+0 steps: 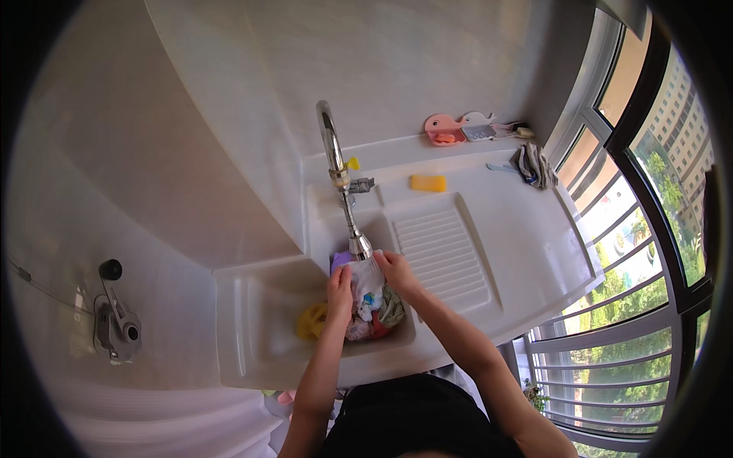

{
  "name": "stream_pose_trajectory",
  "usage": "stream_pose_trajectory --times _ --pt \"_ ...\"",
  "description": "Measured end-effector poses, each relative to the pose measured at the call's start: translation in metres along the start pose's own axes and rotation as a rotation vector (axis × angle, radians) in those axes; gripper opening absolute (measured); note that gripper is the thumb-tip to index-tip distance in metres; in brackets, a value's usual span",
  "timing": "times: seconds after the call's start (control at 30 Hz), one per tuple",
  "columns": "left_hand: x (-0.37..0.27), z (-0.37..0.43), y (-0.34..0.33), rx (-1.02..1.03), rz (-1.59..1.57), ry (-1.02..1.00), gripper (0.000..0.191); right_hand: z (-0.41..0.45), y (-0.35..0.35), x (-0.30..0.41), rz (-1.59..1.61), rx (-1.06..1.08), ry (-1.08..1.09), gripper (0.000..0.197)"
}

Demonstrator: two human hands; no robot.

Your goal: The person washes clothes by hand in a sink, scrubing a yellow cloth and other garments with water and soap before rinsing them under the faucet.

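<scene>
Both my hands hold a white cloth item (367, 281) stretched between them, just under the nozzle of the chrome faucet (360, 245). My left hand (340, 293) grips its left side, and my right hand (395, 271) pinches its upper right edge. A blue patch shows low on the cloth. Beneath it, a heap of wet-looking fabrics lies in the white sink (252, 320): a grey-green cloth (391, 309), a red one (379, 326) and a purple one (340, 260). Left of the heap is a yellow item (311, 322), partly behind my left forearm.
A ribbed washboard (444, 257) is moulded into the counter right of the basin. Behind it lies a yellow bar (428, 183). Whale-shaped soap dishes (445, 130), a brush (522, 132) and a crumpled grey cloth (536, 166) sit farther back. A hand crank (117, 326) is on the left wall.
</scene>
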State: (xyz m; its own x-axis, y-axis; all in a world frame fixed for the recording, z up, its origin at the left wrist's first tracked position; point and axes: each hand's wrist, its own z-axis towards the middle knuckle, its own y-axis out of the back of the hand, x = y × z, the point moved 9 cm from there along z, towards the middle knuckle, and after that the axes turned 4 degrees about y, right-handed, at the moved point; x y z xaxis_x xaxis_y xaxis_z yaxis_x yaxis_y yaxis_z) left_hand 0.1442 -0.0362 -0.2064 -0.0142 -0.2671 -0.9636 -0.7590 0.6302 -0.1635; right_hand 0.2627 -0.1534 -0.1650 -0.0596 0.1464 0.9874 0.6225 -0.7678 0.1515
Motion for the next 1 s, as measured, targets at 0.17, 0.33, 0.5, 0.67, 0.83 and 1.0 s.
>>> stream_pose_trajectory --times 0.17,0.33,0.5,0.67,0.83,1.0 --pt "0.038 0.015 -0.042 0.361 -0.695 0.265 0.027 -0.025 -0.049 0.045 -0.348 -0.082 0.405 0.032" --pt "0.064 0.011 -0.044 0.027 -0.422 0.416 0.028 0.007 0.001 0.040 -0.394 -0.234 0.223 0.026" --pt "0.076 0.035 -0.042 0.321 -0.822 0.318 0.025 -0.027 -0.057 0.067 -0.501 -0.078 0.601 0.030" --pt "0.075 0.025 -0.043 0.117 -0.670 0.433 0.025 0.004 -0.026 0.040 -0.549 -0.084 0.367 0.030" --pt "0.070 0.021 -0.055 0.123 -0.698 0.615 0.027 0.002 -0.033 0.045 -0.653 -0.040 0.449 0.030" --pt "0.070 0.023 -0.049 0.197 -0.492 0.518 0.021 -0.009 -0.018 0.061 -0.605 -0.159 0.475 0.027"
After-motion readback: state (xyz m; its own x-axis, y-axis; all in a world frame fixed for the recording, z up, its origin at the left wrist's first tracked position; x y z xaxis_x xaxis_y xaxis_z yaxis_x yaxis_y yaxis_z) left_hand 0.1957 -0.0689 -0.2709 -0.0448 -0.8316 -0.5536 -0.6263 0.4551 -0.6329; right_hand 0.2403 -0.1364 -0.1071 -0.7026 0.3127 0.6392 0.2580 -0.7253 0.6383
